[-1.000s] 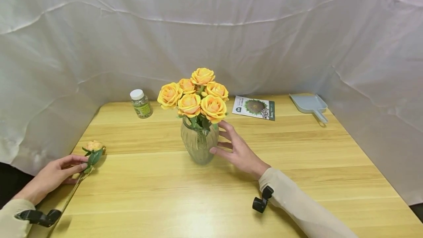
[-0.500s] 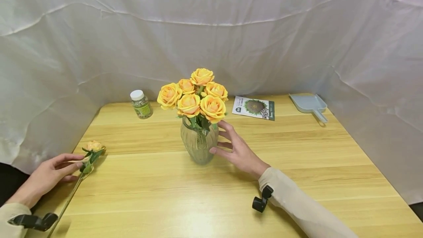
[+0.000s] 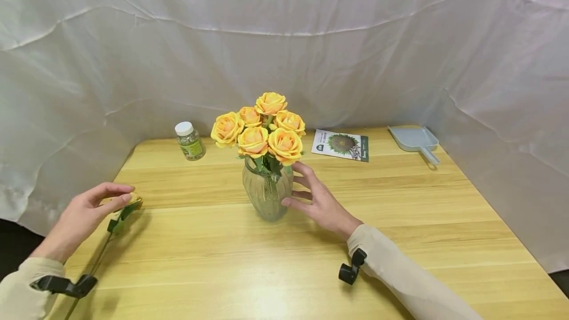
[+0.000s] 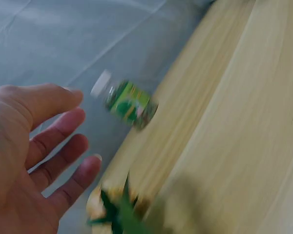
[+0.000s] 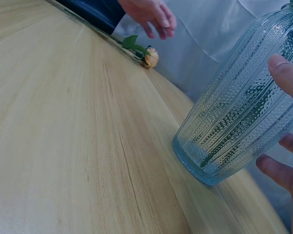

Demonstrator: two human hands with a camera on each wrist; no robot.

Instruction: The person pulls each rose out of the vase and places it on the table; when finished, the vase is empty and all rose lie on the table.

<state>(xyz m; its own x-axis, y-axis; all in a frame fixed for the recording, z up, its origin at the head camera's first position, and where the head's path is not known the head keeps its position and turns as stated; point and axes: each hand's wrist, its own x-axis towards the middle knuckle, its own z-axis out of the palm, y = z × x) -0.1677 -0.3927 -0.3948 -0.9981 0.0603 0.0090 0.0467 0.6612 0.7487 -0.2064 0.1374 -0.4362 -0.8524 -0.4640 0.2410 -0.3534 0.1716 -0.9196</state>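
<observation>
Left hand (image 3: 86,215): thumb and fingers well parted, nothing held, above the loose rose; the right wrist view shows a gap between.

Loose rose (image 5: 151,58), 1: lying on the left of the surface (image 3: 391,201), bloom away from the person, stem running under the left forearm. Likely hazard: a low sleeve or wrist mount catching the stem and dragging it.

Jar (image 3: 191,143), 1: white lid, upright near the back.

Glass vase (image 3: 266,194), 1: upright, mid-surface, bearing 6 visible yellow roses (image 3: 253,140). Probably top-heavy; a sideways push near the rim could tip it.

Right hand (image 3: 326,207): half open, thumb and fingers curved about the vase's right side; firmness cannot be told. With support on 1 side only, the vase could slide left if bumped.

Packet (image 3: 340,144), 1: flat, rear.

Dustpan (image 3: 415,139), 1: far right, handle towards the person.
</observation>
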